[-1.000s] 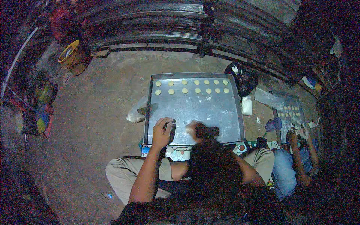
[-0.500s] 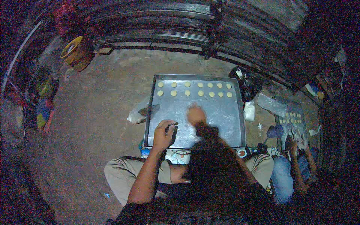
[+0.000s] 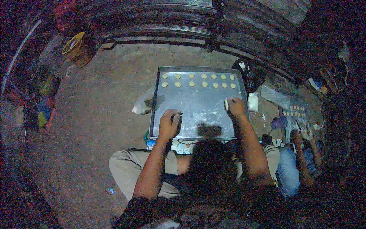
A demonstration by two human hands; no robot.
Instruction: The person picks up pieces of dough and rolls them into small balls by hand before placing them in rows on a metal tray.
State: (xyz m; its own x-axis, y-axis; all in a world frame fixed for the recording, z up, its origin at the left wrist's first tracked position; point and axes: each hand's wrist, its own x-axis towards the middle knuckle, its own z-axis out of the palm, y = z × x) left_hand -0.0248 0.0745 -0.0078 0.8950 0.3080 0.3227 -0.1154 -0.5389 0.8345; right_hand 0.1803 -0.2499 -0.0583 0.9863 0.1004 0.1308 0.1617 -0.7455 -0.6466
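A large metal baking tray (image 3: 190, 110) lies in front of my crossed legs, dusted with what looks like flour. Two rows of small pale dough rounds (image 3: 191, 84) sit flat along its far side. Over the right part of the tray, my right hand (image 3: 237, 108) pinches a pale dough piece (image 3: 227, 104), its edge showing at the fingertips. My left hand (image 3: 168, 123) hovers above the tray's near left part with its fingers curled together. Something dark shows at those fingertips, too small to name.
A white packet (image 3: 253, 102) and a black plastic bag (image 3: 251, 78) lie beyond the tray's right side. Clear plastic (image 3: 142, 105) lies to its left. At the right, another person's hands (image 3: 297, 136) are at a second tray (image 3: 294, 121) with dough rounds. A yellow-rimmed basket (image 3: 78, 47) stands far left.
My right hand has moved from the tray's middle to its right side, and the dough piece now shows in it. My left hand stays curled near the same spot. The whole view has shifted slightly.
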